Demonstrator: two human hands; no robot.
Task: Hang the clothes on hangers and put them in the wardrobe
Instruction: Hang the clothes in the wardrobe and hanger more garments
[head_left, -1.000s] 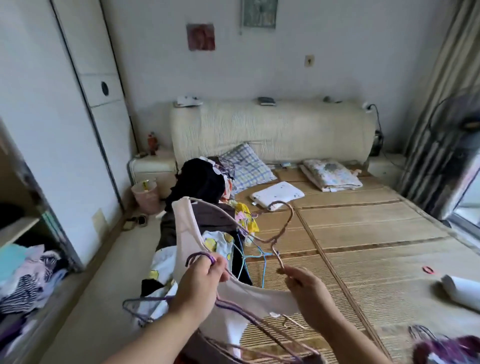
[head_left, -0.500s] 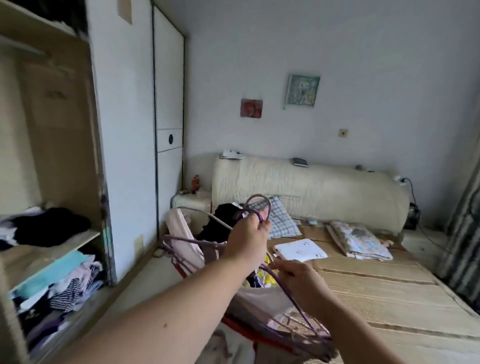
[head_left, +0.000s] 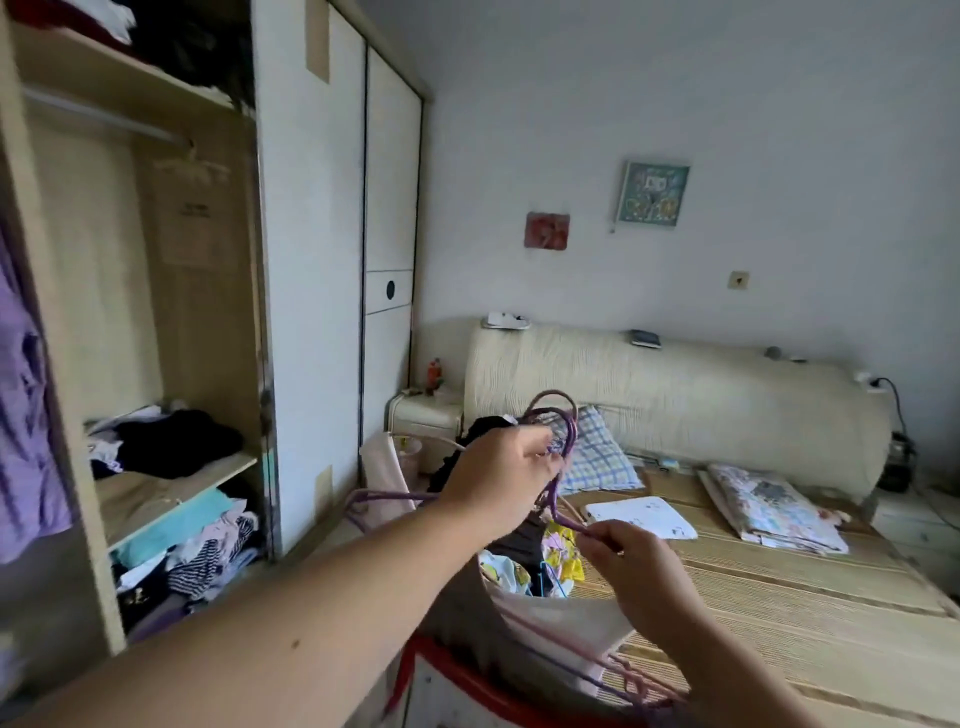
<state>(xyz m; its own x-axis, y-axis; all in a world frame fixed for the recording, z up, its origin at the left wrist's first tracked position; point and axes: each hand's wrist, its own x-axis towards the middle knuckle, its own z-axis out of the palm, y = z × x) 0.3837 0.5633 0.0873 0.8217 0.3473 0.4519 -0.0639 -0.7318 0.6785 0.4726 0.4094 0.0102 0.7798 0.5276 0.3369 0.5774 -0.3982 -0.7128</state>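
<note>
Nearest to us, our left hand (head_left: 498, 478) reaches forward with its fingers curled tight around the hooks of a bunch of purple hangers (head_left: 558, 436), the loops standing up above the knuckles. Our right hand (head_left: 636, 566) sits lower and to the right, pinching closed on a thin hanger wire that runs down from the same bunch. A pale pink garment (head_left: 561, 623) is draped over the hangers and sags below our hands, one strap of it (head_left: 382, 467) raised to the left of our wrist; further hanger arms in purple and pink trail down toward the lower edge of the view. Under the garment we see a red-rimmed thing (head_left: 457, 670) that we cannot identify. Just beyond our hands a heap of clothes (head_left: 524, 551), dark and yellow-patterned, lies on the near corner of the bed (head_left: 779, 597), which is covered with a woven mat. Farther along the mat lie a white folded piece (head_left: 641, 517), a checked pillow (head_left: 597, 457) and a flowered pillow (head_left: 769, 506) before the cream headboard (head_left: 675, 395). To our left the wardrobe (head_left: 156, 291) stands open, its rail (head_left: 104, 117) bearing one pale hanger, with folded clothes on the shelves below and a purple garment (head_left: 23, 395) hanging at the far left edge.
</note>
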